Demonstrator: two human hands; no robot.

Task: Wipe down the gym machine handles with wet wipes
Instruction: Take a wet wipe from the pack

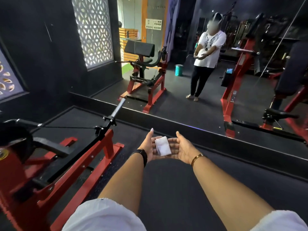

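Our left hand [148, 147] and right hand [181, 149] spread palm-up, side by side, folded wipe [162, 145] lying across fingers, dead centre. No wiping begun, we judge (wipe looks clean). Handle [26, 122] at 10 o'clock untouched; all wiping left.

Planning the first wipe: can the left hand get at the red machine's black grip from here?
Probably yes: the left hand, open under the folded wet wipe, has open space toward the black grip off to its left, though the person may need to lean.
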